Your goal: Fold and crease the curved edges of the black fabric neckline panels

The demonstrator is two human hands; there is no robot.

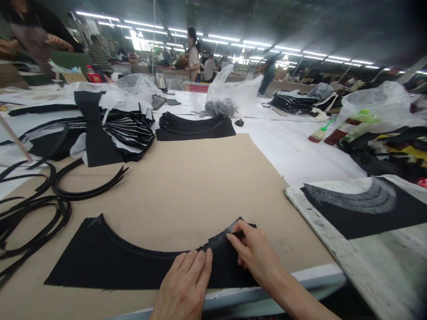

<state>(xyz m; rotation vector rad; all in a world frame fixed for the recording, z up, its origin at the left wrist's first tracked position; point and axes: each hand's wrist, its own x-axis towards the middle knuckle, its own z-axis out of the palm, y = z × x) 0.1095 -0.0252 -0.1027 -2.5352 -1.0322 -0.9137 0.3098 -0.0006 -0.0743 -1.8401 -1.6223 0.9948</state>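
**Black fabric panel (110,262): flat under one hand, pinched by the other**

Head view. The black fabric panel lies flat on a brown paper sheet (187,178) at the near table edge, with its deep curved cut-out facing away from the person. Left hand (187,284): open, palm down, fingers straight, with the fingertips pressing on the panel just below the curve. Nothing is gripped. Right hand (256,255): thumb and fingers closed in a pinch on the panel's right tip, where a grey-flecked edge band (220,238) runs along the curve. The two hands are near each other, not touching.

Handling, as a judgement: light, thin and limp. It looks apt to drag or wrinkle if pulled with one hand, and the curved edge probably stretches easily. Best held by a pinch at the edge or a corner, with a flat palm beside it to stop it sliding on the paper. Not fragile.

Around it:
- Left: loose black strips (40,209) in loops, well apart from the panel.
- Beyond the paper: a stack of black cut pieces (195,126), a striped fabric pile (130,131) and a clear plastic bag (230,95).
- Right: a white board (333,231) with another black curved piece on it.
- Far back: other people at their own tables, with no hands near this panel.
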